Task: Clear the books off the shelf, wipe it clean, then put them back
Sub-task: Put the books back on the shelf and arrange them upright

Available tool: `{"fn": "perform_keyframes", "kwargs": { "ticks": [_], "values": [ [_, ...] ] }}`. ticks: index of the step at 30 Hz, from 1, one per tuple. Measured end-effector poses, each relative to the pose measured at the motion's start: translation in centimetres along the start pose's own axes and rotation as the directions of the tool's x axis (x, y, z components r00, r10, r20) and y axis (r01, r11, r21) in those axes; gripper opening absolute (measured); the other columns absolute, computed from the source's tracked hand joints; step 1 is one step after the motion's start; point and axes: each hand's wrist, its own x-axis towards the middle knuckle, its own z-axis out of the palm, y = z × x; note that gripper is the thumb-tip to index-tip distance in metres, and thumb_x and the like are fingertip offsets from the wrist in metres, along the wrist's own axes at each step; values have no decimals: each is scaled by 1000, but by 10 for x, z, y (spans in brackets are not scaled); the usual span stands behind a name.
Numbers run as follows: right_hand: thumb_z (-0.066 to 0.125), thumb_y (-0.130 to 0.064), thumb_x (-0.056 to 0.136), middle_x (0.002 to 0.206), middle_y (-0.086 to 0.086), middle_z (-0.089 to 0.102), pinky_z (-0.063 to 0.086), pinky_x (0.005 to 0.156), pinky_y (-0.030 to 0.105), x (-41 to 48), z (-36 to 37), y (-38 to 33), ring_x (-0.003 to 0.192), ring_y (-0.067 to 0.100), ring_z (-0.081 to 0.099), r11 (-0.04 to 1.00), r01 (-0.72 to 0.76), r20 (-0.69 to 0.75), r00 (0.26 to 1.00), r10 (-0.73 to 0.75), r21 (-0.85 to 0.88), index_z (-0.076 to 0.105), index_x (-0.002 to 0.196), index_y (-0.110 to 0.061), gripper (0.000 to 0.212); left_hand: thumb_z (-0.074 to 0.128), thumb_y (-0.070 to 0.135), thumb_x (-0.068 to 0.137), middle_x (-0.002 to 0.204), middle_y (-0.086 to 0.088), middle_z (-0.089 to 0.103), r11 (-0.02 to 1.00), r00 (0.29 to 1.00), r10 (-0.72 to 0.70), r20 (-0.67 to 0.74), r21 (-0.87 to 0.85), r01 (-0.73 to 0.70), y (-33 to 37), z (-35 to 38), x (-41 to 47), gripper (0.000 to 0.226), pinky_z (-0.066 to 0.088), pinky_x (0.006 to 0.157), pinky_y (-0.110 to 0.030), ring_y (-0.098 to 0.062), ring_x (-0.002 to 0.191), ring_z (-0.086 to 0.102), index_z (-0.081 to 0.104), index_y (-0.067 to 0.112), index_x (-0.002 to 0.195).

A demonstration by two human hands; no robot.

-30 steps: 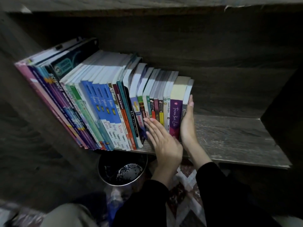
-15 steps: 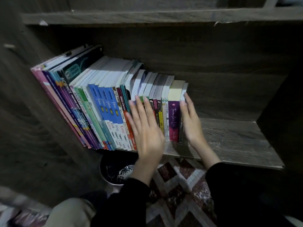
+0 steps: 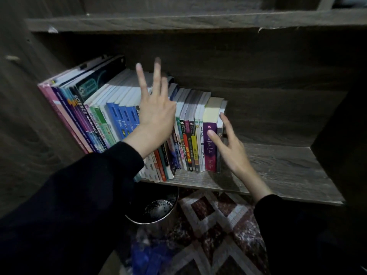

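On the lower shelf, the books stand in one row packed against the left wall and leaning left, with the right part of the board bare. None has been taken off, and no cloth shows anywhere. From this alone I cannot tell whether clearing has yet to begin or the books are already back and being straightened.

The left hand is raised over the tops of the middle books, fingers spread and straight, holding nothing. The right hand is at the right end of the row, fingers apart: its thumb touches the spine of the purple book and its fingers lie by the last book, with no firm grip. Below the shelf sit a round bin and a patterned rug.
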Motion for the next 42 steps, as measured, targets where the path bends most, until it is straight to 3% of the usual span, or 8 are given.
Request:
{"fn": "perform_keyframes", "kwargs": {
  "ticks": [6,12,18,20,25,29,34,42],
  "values": [
    [57,-69,73,158,-9,16,23,112,59,0,-4,1,145,23,17,998,53,5,999,-53,-22,6,146,-54,90,54,30,90,125,-9,58,983,980,181,87,27,-184,4,-6,31,23,-10,108,-68,-35,140,26,65,16,105],
    [78,-34,74,158,-3,17,27,110,49,-7,4,19,140,25,30,999,-32,-9,999,32,-19,-17,145,-46,119,65,64,71,129,-7,58,941,917,335,216,-22,-339,-3,1,28,69,-3,110,-64,-31,140,29,61,16,120],
    [77,-60,61,159,-7,14,25,112,58,-25,22,34,142,24,27,999,-31,-3,1000,31,8,-19,138,-58,123,67,64,71,108,-6,58,930,874,353,335,-224,-290,-8,-12,38,68,9,113,-62,-29,122,47,60,9,110],
    [74,-68,59,160,-10,-1,17,113,56,-19,19,26,147,21,10,999,41,-75,996,-39,18,-19,136,-61,121,62,70,68,108,-5,58,927,865,347,364,-272,-257,-9,-15,40,79,5,114,-60,-29,124,47,57,9,118],
    [81,-56,56,160,-2,-13,15,117,55,8,14,13,147,20,-5,965,174,9,984,-175,-194,-32,134,-51,137,50,88,53,149,-11,39,931,875,354,330,-212,-297,1,-3,41,134,1,111,-63,-33,132,42,-8,18,151],
    [86,-43,57,159,-1,-14,19,117,53,23,12,23,147,19,-5,927,188,30,982,-189,-324,-33,133,-43,141,44,92,51,142,-13,46,936,889,350,297,-160,-315,9,1,43,136,4,111,-64,-32,128,46,-5,14,151],
    [79,-58,53,157,-13,-14,32,108,59,34,9,36,148,22,6,921,238,52,971,-234,-308,-36,130,-55,138,73,67,59,152,-27,18,886,919,347,186,-387,-256,34,13,29,133,11,115,-55,-42,141,18,-7,15,151],
    [85,-44,58,158,-8,-17,16,116,56,25,17,84,147,15,-7,955,115,105,990,-90,-273,-38,129,-54,143,78,59,59,152,-27,18,833,949,305,84,-506,-223,35,27,25,131,12,118,-48,-41,142,15,-5,17,151]
  ]
}}
